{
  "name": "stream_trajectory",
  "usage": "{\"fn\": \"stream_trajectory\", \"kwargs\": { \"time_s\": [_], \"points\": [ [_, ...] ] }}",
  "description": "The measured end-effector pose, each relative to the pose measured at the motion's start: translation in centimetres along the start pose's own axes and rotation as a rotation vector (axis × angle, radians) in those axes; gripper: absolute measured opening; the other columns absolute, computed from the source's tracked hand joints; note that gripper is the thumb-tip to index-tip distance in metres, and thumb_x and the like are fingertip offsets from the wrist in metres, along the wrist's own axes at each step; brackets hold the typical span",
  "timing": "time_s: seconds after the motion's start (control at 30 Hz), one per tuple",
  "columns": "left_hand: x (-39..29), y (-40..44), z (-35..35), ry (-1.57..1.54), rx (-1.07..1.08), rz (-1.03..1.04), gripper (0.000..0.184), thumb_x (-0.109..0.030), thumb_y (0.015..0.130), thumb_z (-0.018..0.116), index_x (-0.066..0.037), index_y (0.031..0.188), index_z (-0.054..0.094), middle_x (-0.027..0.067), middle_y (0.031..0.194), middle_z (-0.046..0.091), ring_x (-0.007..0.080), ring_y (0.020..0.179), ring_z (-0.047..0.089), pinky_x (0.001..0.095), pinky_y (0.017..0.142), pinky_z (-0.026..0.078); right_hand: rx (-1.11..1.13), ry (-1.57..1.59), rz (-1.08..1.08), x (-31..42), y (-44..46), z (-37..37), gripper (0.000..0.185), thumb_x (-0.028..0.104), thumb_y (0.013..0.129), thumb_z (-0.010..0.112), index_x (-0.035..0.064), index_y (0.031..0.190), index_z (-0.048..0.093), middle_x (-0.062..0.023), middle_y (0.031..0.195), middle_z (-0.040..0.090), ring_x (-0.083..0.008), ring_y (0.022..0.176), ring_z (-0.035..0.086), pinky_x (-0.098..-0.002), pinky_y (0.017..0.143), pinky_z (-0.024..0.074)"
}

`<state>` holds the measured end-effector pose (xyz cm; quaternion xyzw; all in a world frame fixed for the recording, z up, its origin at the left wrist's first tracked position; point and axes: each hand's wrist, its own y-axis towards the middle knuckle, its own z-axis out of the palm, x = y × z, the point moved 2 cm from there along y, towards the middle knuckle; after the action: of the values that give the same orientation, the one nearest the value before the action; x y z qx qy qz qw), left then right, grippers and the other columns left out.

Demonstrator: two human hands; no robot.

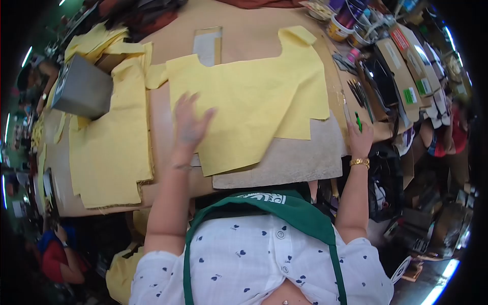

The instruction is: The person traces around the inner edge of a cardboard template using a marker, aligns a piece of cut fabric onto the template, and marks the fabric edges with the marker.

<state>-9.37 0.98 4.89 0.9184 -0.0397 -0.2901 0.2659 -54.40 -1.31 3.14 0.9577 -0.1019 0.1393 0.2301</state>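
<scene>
My left hand [190, 121] has its fingers spread over the left part of a cut yellow cloth piece [239, 96]; it holds nothing, and whether it touches the cloth cannot be made out. The cloth lies partly folded, with a diagonal crease on its right side, over a grey board [300, 160]. At the right edge of the table, my right hand [360, 137] is closed on a green pen [358, 122] that points up and away. A gold bracelet is on that wrist.
A stack of yellow cloth pieces [109, 147] lies left, with a grey metal block [84, 86] on it. Dark pens [360, 95], cardboard boxes [396, 58] and a white tub [338, 29] stand or lie right. Other people are at both sides.
</scene>
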Motion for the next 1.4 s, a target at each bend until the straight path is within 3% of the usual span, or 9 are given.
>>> {"fn": "stream_trajectory", "kwargs": {
  "time_s": [0.2, 0.3, 0.53, 0.7, 0.8, 1.1, 1.2, 1.3, 1.4],
  "points": [
    [1.4, -5.8, -3.9, 0.428, 0.166, -0.332, 0.060, -0.028, 0.066, 0.069, 0.006, 0.109, 0.045, 0.0195, 0.097, 0.050, 0.0320, 0.091, 0.048, 0.0369, 0.079, 0.040, 0.219, 0.191, -0.023, 6.0, 2.4, 2.5, 0.048, 0.040, 0.066, 0.066, -0.0019, 0.087, 0.058, -0.0196, 0.083, 0.056, -0.0315, 0.082, 0.053, -0.0382, 0.072, 0.0415],
    [1.1, -4.6, -3.5, 0.082, 0.332, -0.721, 0.053, -0.028, 0.064, 0.071, 0.006, 0.099, 0.050, 0.0153, 0.086, 0.052, 0.0276, 0.078, 0.052, 0.0350, 0.069, 0.043, 0.230, 0.143, -0.026, 8.3, 3.1, 5.0, 0.046, 0.040, 0.065, 0.066, -0.0018, 0.083, 0.058, -0.0199, 0.083, 0.056, -0.0317, 0.083, 0.053, -0.0383, 0.073, 0.0419],
    [2.9, -4.5, -2.7, 0.229, 0.270, -0.420, 0.023, -0.016, 0.069, 0.066, 0.002, 0.074, 0.053, 0.0156, 0.087, 0.053, 0.0262, 0.075, 0.052, 0.0336, 0.065, 0.042, 0.388, 0.117, -0.079, 7.8, 3.1, 5.9, 0.034, 0.030, 0.069, 0.064, 0.0004, 0.082, 0.057, -0.0186, 0.080, 0.056, -0.0311, 0.075, 0.054, -0.0378, 0.069, 0.0431],
    [5.4, -6.2, -3.3, 0.066, 0.060, -0.178, 0.024, -0.013, 0.071, 0.064, 0.001, 0.082, 0.048, 0.0151, 0.089, 0.052, 0.0274, 0.079, 0.051, 0.0341, 0.071, 0.043, 0.509, 0.722, 0.226, 4.8, -0.4, 1.7, 0.028, 0.013, 0.070, 0.063, -0.0019, 0.089, 0.050, -0.0090, 0.082, 0.056, -0.0164, 0.070, 0.054, -0.0277, 0.063, 0.0438],
    [4.9, -7.8, -5.0, -0.476, 0.141, -0.721, 0.033, -0.017, 0.069, 0.067, 0.002, 0.086, 0.046, 0.0145, 0.087, 0.051, 0.0260, 0.078, 0.051, 0.0327, 0.070, 0.043, 0.544, 1.002, 0.423, 4.6, -3.5, -1.2, 0.042, 0.003, 0.067, 0.062, -0.0026, 0.104, 0.043, -0.0086, 0.087, 0.056, -0.0132, 0.077, 0.055, -0.0257, 0.067, 0.0450],
    [2.0, -8.1, -6.6, 0.050, 0.716, -0.751, 0.044, -0.020, 0.071, 0.065, 0.002, 0.106, 0.049, 0.0128, 0.090, 0.059, 0.0198, 0.076, 0.058, 0.0270, 0.066, 0.047, 0.681, 0.897, 0.376, 3.8, -4.9, -1.2, 0.033, 0.003, 0.072, 0.062, -0.0036, 0.101, 0.049, -0.0081, 0.089, 0.058, -0.0118, 0.076, 0.056, -0.0239, 0.067, 0.0456],
    [2.0, -9.4, -6.3, -0.918, 0.227, -1.134, 0.032, -0.015, 0.076, 0.060, 0.001, 0.102, 0.050, 0.0103, 0.087, 0.059, 0.0190, 0.076, 0.058, 0.0284, 0.065, 0.048, 0.716, 0.927, 0.476, 3.5, -4.8, -1.0, 0.024, 0.003, 0.076, 0.059, -0.0032, 0.098, 0.052, -0.0066, 0.086, 0.059, -0.0106, 0.072, 0.056, -0.0230, 0.066, 0.0455],
    [1.6, -9.2, -6.7, -1.348, 0.035, -1.198, 0.027, -0.010, 0.079, 0.056, 0.001, 0.103, 0.050, 0.0093, 0.092, 0.059, 0.0169, 0.079, 0.058, 0.0274, 0.068, 0.048, 0.690, 1.087, 0.502, 4.6, -4.9, -2.1, 0.024, 0.003, 0.076, 0.058, -0.0028, 0.098, 0.053, -0.0070, 0.086, 0.060, -0.0108, 0.072, 0.057, -0.0231, 0.066, 0.0457],
    [0.4, -9.9, -6.2, -1.147, 0.142, -1.265, 0.031, -0.010, 0.078, 0.057, 0.002, 0.105, 0.049, 0.0094, 0.094, 0.058, 0.0161, 0.081, 0.058, 0.0279, 0.070, 0.048, 0.668, 1.102, 0.504, 5.0, -5.1, -2.8, 0.024, 0.002, 0.076, 0.058, -0.0032, 0.098, 0.053, -0.0073, 0.088, 0.060, -0.0110, 0.073, 0.057, -0.0232, 0.067, 0.0459]
  ]
}}
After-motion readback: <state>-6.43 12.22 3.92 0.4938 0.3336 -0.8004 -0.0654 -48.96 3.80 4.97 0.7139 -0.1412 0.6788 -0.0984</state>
